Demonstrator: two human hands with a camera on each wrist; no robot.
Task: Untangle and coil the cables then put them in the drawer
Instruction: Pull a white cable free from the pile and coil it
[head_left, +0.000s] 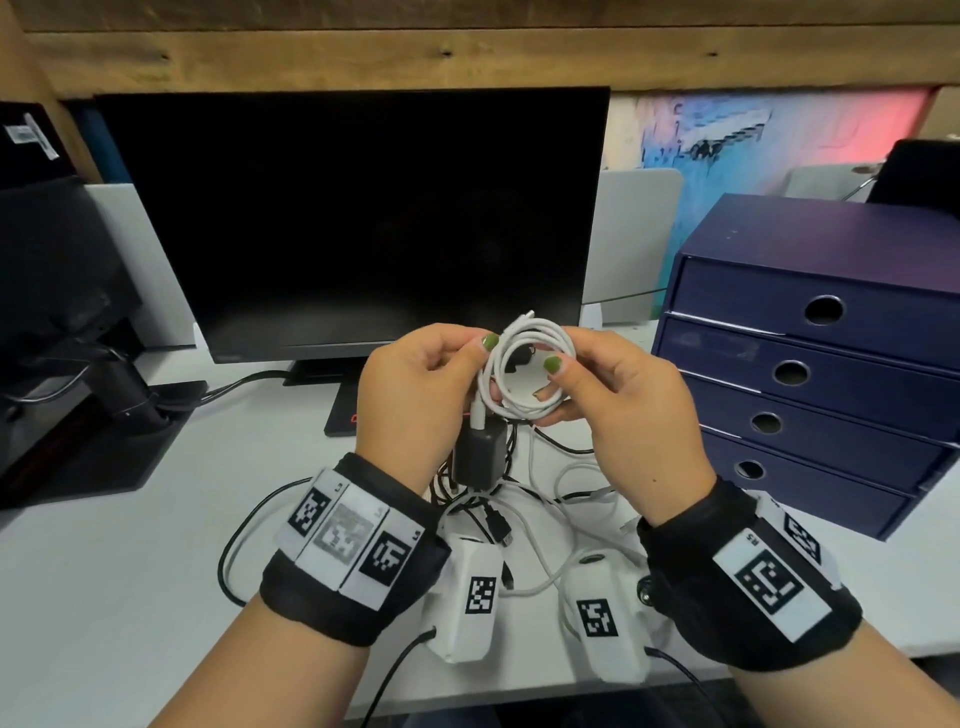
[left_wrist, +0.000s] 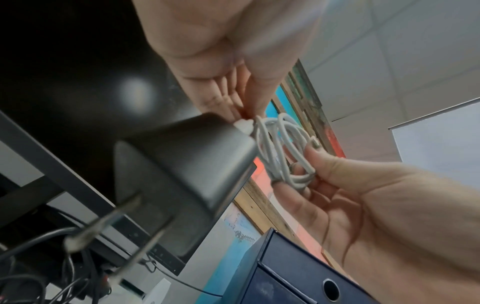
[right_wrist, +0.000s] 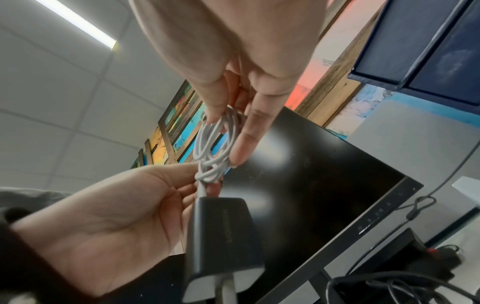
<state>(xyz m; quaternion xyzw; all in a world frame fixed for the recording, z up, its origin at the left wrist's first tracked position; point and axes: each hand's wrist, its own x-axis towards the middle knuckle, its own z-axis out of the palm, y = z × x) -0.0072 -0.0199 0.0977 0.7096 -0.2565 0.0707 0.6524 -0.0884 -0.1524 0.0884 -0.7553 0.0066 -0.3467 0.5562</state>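
Note:
A white cable (head_left: 524, 371) is wound into a small coil held up above the desk between both hands. My left hand (head_left: 431, 379) pinches the coil's left side near its plug, and a dark grey wall charger (head_left: 480, 454) hangs from that plug. My right hand (head_left: 597, 384) grips the coil's right side with thumb and fingers. The wrist views show the same coil (left_wrist: 283, 148) (right_wrist: 215, 148) and the charger (left_wrist: 187, 168) (right_wrist: 223, 242) with its metal prongs. A tangle of black and white cables (head_left: 519, 509) lies on the desk below. The dark blue drawer unit (head_left: 810, 364) stands at right, all drawers closed.
A black monitor (head_left: 353, 218) stands behind my hands on the white desk (head_left: 130, 545). A black stand and pad (head_left: 93, 415) occupy the left side. A black cable (head_left: 234, 540) loops on the desk near my left wrist.

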